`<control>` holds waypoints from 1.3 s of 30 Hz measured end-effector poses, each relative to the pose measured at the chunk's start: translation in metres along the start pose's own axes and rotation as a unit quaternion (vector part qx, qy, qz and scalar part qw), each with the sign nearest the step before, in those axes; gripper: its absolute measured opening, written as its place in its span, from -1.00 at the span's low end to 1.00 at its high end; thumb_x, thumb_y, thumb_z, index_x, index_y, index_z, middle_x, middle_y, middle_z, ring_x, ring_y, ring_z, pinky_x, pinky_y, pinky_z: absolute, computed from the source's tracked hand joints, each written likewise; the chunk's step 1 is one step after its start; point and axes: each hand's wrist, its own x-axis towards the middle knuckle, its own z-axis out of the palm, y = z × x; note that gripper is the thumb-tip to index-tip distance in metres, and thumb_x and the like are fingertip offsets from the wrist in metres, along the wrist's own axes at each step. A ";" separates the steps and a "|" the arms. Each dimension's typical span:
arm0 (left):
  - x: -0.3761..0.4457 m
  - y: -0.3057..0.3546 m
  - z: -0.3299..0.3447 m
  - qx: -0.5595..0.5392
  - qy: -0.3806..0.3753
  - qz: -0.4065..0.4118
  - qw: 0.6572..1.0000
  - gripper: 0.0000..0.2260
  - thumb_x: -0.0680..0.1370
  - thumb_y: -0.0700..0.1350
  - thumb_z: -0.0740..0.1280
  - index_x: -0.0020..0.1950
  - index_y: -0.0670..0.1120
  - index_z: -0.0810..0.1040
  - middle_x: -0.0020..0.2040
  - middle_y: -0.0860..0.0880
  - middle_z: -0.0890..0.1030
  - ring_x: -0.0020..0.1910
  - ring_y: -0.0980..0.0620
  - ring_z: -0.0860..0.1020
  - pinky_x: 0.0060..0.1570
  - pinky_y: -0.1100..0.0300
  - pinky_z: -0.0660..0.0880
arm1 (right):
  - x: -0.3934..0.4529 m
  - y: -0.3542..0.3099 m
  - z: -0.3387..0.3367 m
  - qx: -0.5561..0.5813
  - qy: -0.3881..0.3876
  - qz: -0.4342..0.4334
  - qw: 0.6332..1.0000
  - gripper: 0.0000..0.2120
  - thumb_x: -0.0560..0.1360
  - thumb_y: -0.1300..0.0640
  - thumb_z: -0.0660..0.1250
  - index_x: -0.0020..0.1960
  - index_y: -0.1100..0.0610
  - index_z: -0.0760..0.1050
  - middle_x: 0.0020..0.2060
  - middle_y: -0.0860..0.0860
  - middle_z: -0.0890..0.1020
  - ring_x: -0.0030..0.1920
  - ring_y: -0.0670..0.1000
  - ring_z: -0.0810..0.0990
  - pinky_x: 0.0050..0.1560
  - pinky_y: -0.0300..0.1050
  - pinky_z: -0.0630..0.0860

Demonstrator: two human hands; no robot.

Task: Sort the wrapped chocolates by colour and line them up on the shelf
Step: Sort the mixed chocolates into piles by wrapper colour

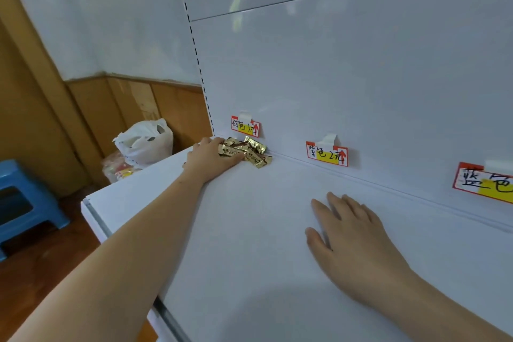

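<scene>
Beside the shelf (277, 230), a white bag (145, 141) and blue stool (25, 197) stand.

light: bright, even | glare: glossy white back panel (361, 36), 12 o'clock | shadow: soft, 6 o'clock | edges: bowed, slightly blurred

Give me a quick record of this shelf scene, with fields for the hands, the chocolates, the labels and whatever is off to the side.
left hand: left hand at the back left of the shelf, its fingers on a pile of gold-wrapped chocolates
right hand: right hand flat on the shelf, fingers straight, holding nothing
chocolates: one loose heap, not in a line, under the left price label
labels: middle label and right label have nothing under them
off the shelf: white plastic bag and blue stool on the floor to the left
</scene>
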 end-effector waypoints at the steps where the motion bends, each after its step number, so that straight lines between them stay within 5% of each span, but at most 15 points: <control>1: -0.003 0.000 0.000 -0.002 0.010 0.013 1.000 -0.22 0.33 0.51 0.25 0.45 0.14 0.35 0.38 -0.06 0.43 0.39 -0.15 0.35 0.34 -0.15 0.34 | 0.000 0.000 -0.001 0.001 0.000 0.001 1.000 -0.45 0.65 -0.16 -0.13 0.59 -0.05 -0.09 0.59 -0.02 -0.10 0.57 0.04 -0.17 0.55 0.00 -0.18; 6: -0.024 0.018 0.001 0.042 0.061 0.053 0.996 -0.17 0.36 0.50 0.21 0.53 0.13 0.22 0.46 -0.04 0.34 0.45 -0.17 0.27 0.43 -0.17 0.17 | -0.001 0.001 -0.001 0.008 0.002 0.002 1.000 -0.45 0.64 -0.17 -0.12 0.59 -0.06 -0.08 0.59 -0.03 -0.08 0.57 0.03 -0.16 0.55 -0.02 -0.16; 11: -0.055 0.053 0.007 0.070 0.082 0.135 0.985 -0.32 0.41 0.39 0.07 0.42 0.06 0.40 0.35 -0.06 0.46 0.36 -0.17 0.37 0.39 -0.17 0.21 | -0.001 0.002 0.000 0.009 0.011 0.000 1.000 -0.46 0.64 -0.17 -0.08 0.58 -0.04 0.00 0.58 0.00 -0.02 0.57 0.05 -0.11 0.55 0.00 -0.12; 16: -0.121 0.094 -0.002 -0.034 0.069 0.195 0.978 -0.72 0.53 0.05 0.29 0.20 0.01 0.49 -0.01 0.04 0.52 0.00 -0.02 0.51 -0.01 0.06 0.43 | -0.003 0.019 -0.009 0.059 0.036 -0.034 0.997 -0.60 0.61 -0.10 0.10 0.38 0.03 0.34 0.40 0.00 0.35 0.45 0.07 0.25 0.44 -0.03 0.20; 21: -0.200 0.147 -0.002 -0.087 -0.051 0.304 0.947 -0.86 0.53 0.00 0.32 0.06 0.16 0.45 -0.21 0.14 0.45 -0.24 0.18 0.46 -0.29 0.27 0.33 | -0.041 0.070 -0.065 0.118 0.044 0.010 0.992 -0.79 0.58 -0.05 0.22 0.09 0.04 0.54 0.05 -0.03 0.55 0.12 -0.01 0.50 0.15 -0.03 0.45; 27: -0.268 0.238 0.005 -0.104 -0.152 0.499 0.847 -0.81 0.55 0.08 0.24 0.15 0.21 0.48 -0.12 0.23 0.42 -0.06 0.26 0.44 -0.13 0.36 0.39 | -0.146 0.148 -0.138 0.082 0.072 0.034 0.993 -0.85 0.59 0.07 0.25 0.02 0.07 0.57 -0.06 -0.12 0.63 -0.08 -0.19 0.52 -0.01 -0.26 0.47; 33: -0.324 0.330 0.011 -0.164 -0.202 0.571 0.779 -0.64 0.54 0.21 0.27 0.32 0.23 0.38 0.12 0.30 0.37 0.14 0.32 0.38 0.06 0.45 0.34 | -0.231 0.225 -0.159 0.088 0.096 0.139 0.982 -0.84 0.58 0.04 0.29 0.13 0.00 0.58 -0.04 -0.19 0.63 -0.03 -0.25 0.57 0.07 -0.29 0.49; 39: -0.336 0.379 0.034 -0.065 -0.230 0.648 0.723 -0.33 0.48 0.41 0.19 0.52 0.23 0.12 0.33 0.21 0.25 0.27 0.19 0.23 0.28 0.26 0.28 | -0.266 0.258 -0.150 0.122 -0.010 0.166 0.978 -0.63 0.50 -0.15 0.39 0.28 -0.13 0.51 0.12 -0.25 0.62 0.16 -0.32 0.53 0.23 -0.37 0.40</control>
